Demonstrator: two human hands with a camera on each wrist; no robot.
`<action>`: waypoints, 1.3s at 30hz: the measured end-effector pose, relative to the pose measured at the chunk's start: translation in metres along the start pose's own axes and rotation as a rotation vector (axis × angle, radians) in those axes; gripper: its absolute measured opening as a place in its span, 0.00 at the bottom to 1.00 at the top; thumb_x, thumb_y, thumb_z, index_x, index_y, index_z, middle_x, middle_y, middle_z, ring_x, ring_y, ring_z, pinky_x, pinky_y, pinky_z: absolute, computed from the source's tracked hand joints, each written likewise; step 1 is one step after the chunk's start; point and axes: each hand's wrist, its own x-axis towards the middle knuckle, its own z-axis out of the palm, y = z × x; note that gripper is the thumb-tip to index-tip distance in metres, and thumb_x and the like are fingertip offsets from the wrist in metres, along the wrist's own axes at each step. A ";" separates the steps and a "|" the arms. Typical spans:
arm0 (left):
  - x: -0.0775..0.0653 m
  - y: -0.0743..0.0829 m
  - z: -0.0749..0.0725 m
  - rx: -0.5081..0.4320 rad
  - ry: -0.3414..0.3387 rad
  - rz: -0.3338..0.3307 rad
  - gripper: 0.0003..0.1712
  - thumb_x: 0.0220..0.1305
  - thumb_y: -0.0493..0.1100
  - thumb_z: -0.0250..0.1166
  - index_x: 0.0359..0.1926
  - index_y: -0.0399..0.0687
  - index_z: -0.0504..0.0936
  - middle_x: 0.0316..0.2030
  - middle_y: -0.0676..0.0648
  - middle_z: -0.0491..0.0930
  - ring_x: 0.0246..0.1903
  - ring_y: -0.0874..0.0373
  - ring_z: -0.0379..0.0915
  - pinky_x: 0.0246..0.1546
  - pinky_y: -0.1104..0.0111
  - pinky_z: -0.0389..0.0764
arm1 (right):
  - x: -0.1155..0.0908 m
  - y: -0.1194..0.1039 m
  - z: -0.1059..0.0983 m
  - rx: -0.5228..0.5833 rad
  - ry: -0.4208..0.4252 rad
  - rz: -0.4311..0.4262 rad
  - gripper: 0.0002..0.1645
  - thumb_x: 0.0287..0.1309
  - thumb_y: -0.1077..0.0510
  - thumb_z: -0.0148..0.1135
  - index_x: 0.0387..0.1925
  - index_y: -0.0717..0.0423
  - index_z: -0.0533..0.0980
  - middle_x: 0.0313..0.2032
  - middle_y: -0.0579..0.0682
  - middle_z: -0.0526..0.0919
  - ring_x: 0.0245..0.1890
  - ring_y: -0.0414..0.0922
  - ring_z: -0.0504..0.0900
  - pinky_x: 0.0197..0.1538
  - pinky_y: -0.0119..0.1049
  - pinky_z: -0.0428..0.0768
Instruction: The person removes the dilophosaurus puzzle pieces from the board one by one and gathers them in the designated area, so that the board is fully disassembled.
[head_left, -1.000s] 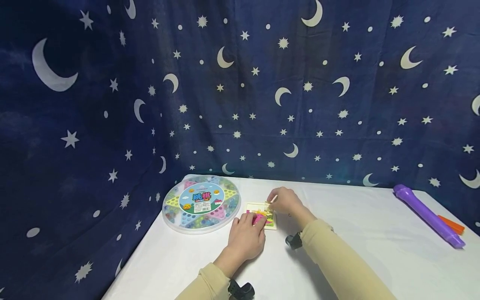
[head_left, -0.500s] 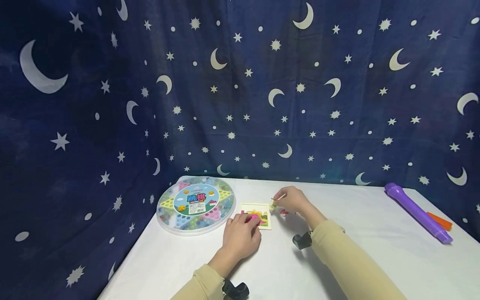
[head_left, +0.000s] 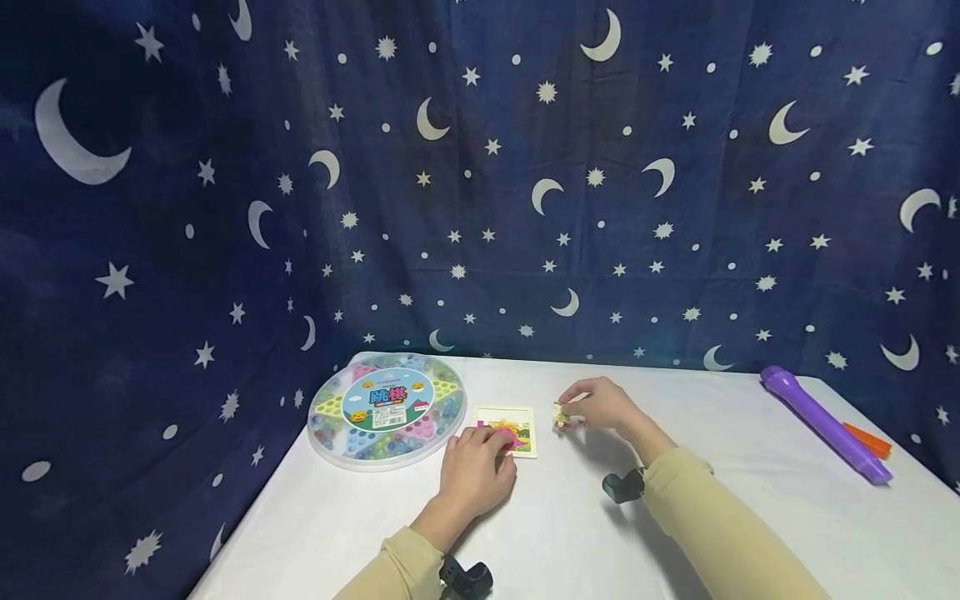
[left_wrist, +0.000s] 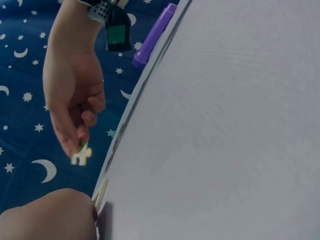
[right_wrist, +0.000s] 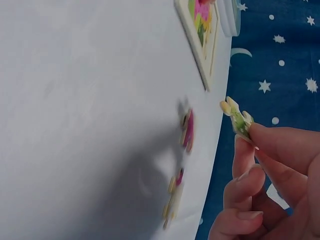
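A small picture puzzle [head_left: 522,446] in a cream frame [head_left: 534,429] lies on the table, its picture pink, yellow and green. My left hand [head_left: 472,479] rests on its left side, fingertips over the pink part; its fingers are hidden in the left wrist view. To the right of the frame, my right hand [head_left: 606,407] pinches a green and cream jigsaw piece [right_wrist: 239,119] between thumb and index finger, raised above the table. Two loose pieces, a pink one [right_wrist: 188,131] and a yellowish one [right_wrist: 173,197], lie below that hand in the right wrist view.
A round Chinese checkers box [head_left: 386,408] with coloured marbles sits left of the puzzle. At the right end of the table lie a purple microphone-shaped toy [head_left: 825,425] and an orange item [head_left: 867,440]. A starry blue cloth [head_left: 480,208] hangs behind the table.
My right hand has moved from the frame's upper right corner out to the right, carrying the jigsaw piece. The left hand stays on the puzzle. The head view has turned slightly right.
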 end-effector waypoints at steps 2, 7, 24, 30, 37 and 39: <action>0.000 -0.001 0.000 -0.007 0.010 0.002 0.14 0.61 0.49 0.65 0.47 0.57 0.88 0.45 0.50 0.85 0.49 0.51 0.77 0.46 0.56 0.74 | -0.001 0.005 -0.004 -0.010 -0.001 -0.010 0.10 0.58 0.57 0.71 0.42 0.54 0.87 0.38 0.50 0.85 0.35 0.49 0.81 0.34 0.36 0.79; -0.001 -0.001 0.001 -0.021 0.030 0.014 0.12 0.60 0.48 0.67 0.44 0.57 0.89 0.45 0.50 0.85 0.50 0.51 0.78 0.46 0.56 0.75 | -0.002 0.015 -0.013 -0.017 0.004 -0.008 0.10 0.59 0.55 0.72 0.41 0.55 0.87 0.37 0.49 0.85 0.36 0.48 0.80 0.35 0.37 0.78; -0.003 0.000 -0.001 -0.043 0.049 0.036 0.09 0.61 0.45 0.69 0.42 0.55 0.90 0.45 0.49 0.86 0.49 0.51 0.78 0.47 0.56 0.76 | -0.016 0.041 -0.034 -0.075 0.053 0.008 0.14 0.62 0.52 0.69 0.45 0.56 0.87 0.47 0.58 0.86 0.36 0.49 0.84 0.38 0.43 0.81; -0.008 -0.001 -0.003 -0.103 0.041 0.006 0.08 0.61 0.43 0.69 0.41 0.51 0.90 0.45 0.47 0.85 0.50 0.50 0.78 0.50 0.55 0.80 | -0.015 0.054 -0.039 -0.100 0.084 0.007 0.15 0.63 0.51 0.68 0.46 0.55 0.87 0.47 0.58 0.86 0.37 0.49 0.82 0.41 0.45 0.80; -0.014 0.000 -0.008 -0.117 0.012 0.016 0.11 0.61 0.42 0.68 0.43 0.47 0.91 0.43 0.46 0.85 0.49 0.49 0.79 0.51 0.56 0.81 | -0.012 0.063 -0.044 -0.148 0.100 0.066 0.15 0.67 0.52 0.64 0.47 0.56 0.86 0.47 0.60 0.84 0.42 0.53 0.81 0.44 0.51 0.79; -0.015 0.001 -0.008 -0.123 0.001 0.022 0.12 0.61 0.42 0.67 0.45 0.47 0.91 0.44 0.45 0.85 0.50 0.48 0.79 0.52 0.55 0.81 | -0.012 0.067 -0.045 -0.156 0.098 0.082 0.15 0.68 0.53 0.63 0.47 0.58 0.85 0.43 0.58 0.84 0.39 0.52 0.81 0.42 0.50 0.79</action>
